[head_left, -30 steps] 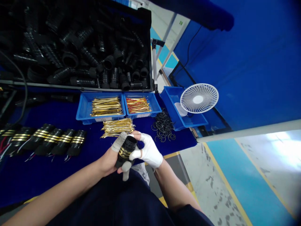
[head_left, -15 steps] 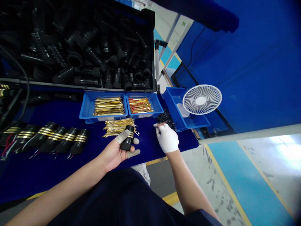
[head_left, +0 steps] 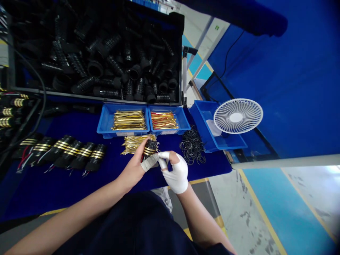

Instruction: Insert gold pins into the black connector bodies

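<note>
My left hand (head_left: 135, 169), with taped fingertips, is closed round a black cylinder with gold bands (head_left: 150, 148), held over the blue table top. My right hand (head_left: 175, 171), in a white glove, is right beside it, its fingers pinched at the cylinder's lower end; what they pinch is too small to make out. A loose pile of gold strips (head_left: 132, 143) lies just beyond the cylinder. To the right lies a heap of thin black rings (head_left: 192, 146).
Two blue trays hold gold strips (head_left: 129, 120) and red-gold strips (head_left: 164, 120). A row of finished black cylinders (head_left: 66, 152) lies at left. A black crate of ribbed black sleeves (head_left: 106, 63) stands behind. A white fan (head_left: 237, 116) sits in a blue tray at right.
My right hand came back from the heap of black rings to the cylinder in my left hand. My left hand lifted the cylinder forward over the gold strips.
</note>
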The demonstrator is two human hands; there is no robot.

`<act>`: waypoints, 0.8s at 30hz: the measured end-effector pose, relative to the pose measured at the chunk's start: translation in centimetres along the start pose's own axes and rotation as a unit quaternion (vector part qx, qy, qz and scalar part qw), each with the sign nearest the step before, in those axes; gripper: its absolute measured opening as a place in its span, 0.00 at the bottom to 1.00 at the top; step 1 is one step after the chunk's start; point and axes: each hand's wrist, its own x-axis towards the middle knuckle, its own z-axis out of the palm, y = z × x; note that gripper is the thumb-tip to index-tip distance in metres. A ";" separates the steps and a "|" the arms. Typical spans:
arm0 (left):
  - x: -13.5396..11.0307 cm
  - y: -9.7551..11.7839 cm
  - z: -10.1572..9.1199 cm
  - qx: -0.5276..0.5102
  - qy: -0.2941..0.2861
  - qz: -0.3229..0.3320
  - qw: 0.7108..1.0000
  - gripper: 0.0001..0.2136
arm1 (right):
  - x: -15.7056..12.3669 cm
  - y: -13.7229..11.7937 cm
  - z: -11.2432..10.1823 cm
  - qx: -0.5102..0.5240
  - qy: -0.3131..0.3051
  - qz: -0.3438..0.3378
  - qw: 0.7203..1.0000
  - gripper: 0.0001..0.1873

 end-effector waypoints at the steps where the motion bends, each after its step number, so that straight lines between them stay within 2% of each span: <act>1: 0.0 0.1 -0.1 0.041 -0.005 0.026 0.999 0.33 | 0.1 0.1 -0.1 0.007 -0.003 0.026 1.000 0.13; 3: -0.2 0.5 -0.2 0.128 -0.032 0.078 0.988 0.31 | 0.5 0.2 -0.4 0.049 -0.018 0.098 0.994 0.20; 5: -0.6 1.0 -0.3 0.169 -0.080 0.081 0.979 0.30 | 0.9 0.1 -0.6 0.119 -0.065 0.150 0.979 0.27; 7: -1.2 1.6 -0.3 0.210 -0.121 0.078 0.967 0.29 | 1.2 -0.4 -0.7 0.179 -0.117 0.166 0.963 0.28; 9: -1.6 2.1 -0.2 0.241 -0.116 0.100 0.958 0.28 | 1.4 -0.9 -0.5 0.205 -0.126 0.164 0.957 0.28; 11: -1.9 2.1 0.0 0.225 -0.073 0.103 0.966 0.29 | 1.6 -1.3 -0.1 0.215 -0.124 0.147 0.957 0.29; 12: -1.9 2.0 0.0 0.194 -0.058 0.076 0.976 0.29 | 1.7 -1.4 0.1 0.225 -0.130 0.139 0.956 0.28; 14: -1.9 1.6 0.1 0.116 -0.065 -0.025 0.991 0.33 | 2.0 -1.4 0.4 0.254 -0.152 0.135 0.946 0.25; 16: -1.8 1.2 0.1 0.052 -0.096 -0.112 0.988 0.37 | 2.2 -1.5 0.6 0.278 -0.158 0.149 0.936 0.24; 17: -1.8 1.1 0.1 0.034 -0.106 -0.128 0.986 0.38 | 2.2 -1.6 0.6 0.283 -0.159 0.158 0.933 0.23; 19: -1.8 0.9 -0.1 0.039 -0.089 -0.095 0.991 0.36 | 2.1 -2.4 0.8 0.277 -0.162 0.179 0.930 0.22; 21: -1.8 0.8 -0.4 0.088 -0.051 -0.027 0.994 0.35 | 2.0 -3.5 1.1 0.252 -0.158 0.190 0.936 0.19; 24: -2.1 0.7 -1.2 0.154 -0.024 0.043 0.987 0.35 | 1.7 -5.2 1.8 0.190 -0.124 0.144 0.963 0.18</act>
